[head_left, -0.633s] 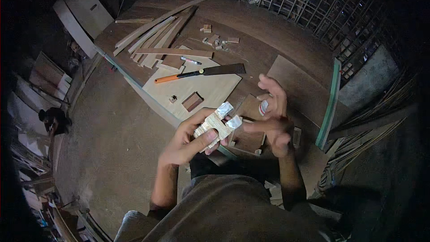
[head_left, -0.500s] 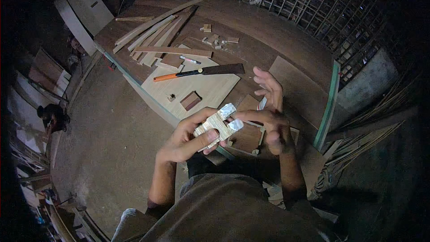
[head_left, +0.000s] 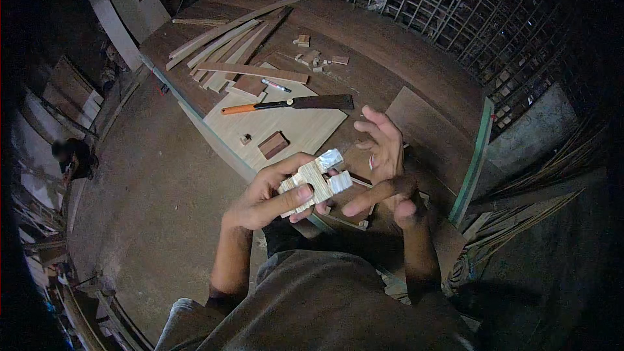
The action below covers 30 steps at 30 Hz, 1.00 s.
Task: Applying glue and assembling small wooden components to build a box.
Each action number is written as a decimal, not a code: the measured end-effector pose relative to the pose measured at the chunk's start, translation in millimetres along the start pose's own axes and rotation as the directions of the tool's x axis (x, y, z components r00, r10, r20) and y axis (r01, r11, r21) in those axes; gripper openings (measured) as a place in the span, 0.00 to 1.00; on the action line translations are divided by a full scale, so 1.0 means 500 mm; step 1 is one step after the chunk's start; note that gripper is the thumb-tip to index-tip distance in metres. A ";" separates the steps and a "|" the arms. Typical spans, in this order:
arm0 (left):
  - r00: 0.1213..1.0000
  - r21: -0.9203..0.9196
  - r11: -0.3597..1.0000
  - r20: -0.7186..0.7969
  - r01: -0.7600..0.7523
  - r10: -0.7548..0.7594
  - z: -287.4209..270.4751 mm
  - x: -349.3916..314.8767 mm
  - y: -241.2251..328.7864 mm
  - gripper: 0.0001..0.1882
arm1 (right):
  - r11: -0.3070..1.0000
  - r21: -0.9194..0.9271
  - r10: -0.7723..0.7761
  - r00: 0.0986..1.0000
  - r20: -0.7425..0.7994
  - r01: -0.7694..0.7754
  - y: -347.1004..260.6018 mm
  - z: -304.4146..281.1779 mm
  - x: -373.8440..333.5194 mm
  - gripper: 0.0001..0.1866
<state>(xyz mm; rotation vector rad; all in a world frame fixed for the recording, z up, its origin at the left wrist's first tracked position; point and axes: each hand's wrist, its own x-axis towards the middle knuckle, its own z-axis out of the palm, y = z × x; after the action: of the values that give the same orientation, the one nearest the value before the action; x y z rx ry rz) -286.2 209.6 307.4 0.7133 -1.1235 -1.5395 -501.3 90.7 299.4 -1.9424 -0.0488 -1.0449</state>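
Note:
My left hand [head_left: 255, 205] grips a small pale wooden block [head_left: 309, 179] with its thumb on top and fingers beneath. Two short prongs stick out from the block's far right side, each with a shiny silvery-white end. To the right, my right hand [head_left: 389, 169] is raised with fingers spread and nothing in them; its index finger points toward the lower prong, apart from it. A small brown wood block [head_left: 273, 145] and a tiny wood piece [head_left: 245, 138] lie on a pale board [head_left: 312, 120] beyond my left hand.
A tool with an orange handle and broad dark blade [head_left: 318, 102] lies across the board, near a marker pen [head_left: 276, 84]. Wooden strips [head_left: 224, 42] are piled at the far left of the table [head_left: 383, 45]. Small offcuts [head_left: 316, 62] lie farther back. A person [head_left: 78, 159] is at the left.
My right index finger has drawn away from the prongs and dropped toward me. My left hand keeps hold of the wooden block, nearly in place.

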 end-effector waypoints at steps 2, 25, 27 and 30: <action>1.000 -0.050 0.999 0.012 -0.002 0.002 -0.001 0.004 0.001 0.22 | 0.999 0.044 0.029 0.998 -0.060 -0.027 -0.003 0.002 0.001 0.40; 0.996 0.310 0.950 0.059 0.042 -0.064 0.014 0.013 0.005 0.26 | 0.882 -0.471 0.007 0.999 0.051 0.018 -0.030 -0.039 -0.001 0.55; 0.993 0.241 0.968 0.083 0.065 -0.087 0.012 0.013 0.001 0.26 | 0.936 -0.338 0.081 0.995 -0.051 -0.094 -0.030 -0.034 0.000 0.56; 0.989 0.182 0.982 0.127 0.049 -0.073 0.015 0.015 -0.005 0.24 | 0.961 -0.189 0.175 0.973 -0.150 -0.202 -0.034 -0.029 0.002 0.58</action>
<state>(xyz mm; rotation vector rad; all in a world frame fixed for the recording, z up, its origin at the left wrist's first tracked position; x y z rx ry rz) -295.7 204.8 308.9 0.7804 -1.3643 -1.5698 -517.2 89.8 315.1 -2.0077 0.3237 -1.0812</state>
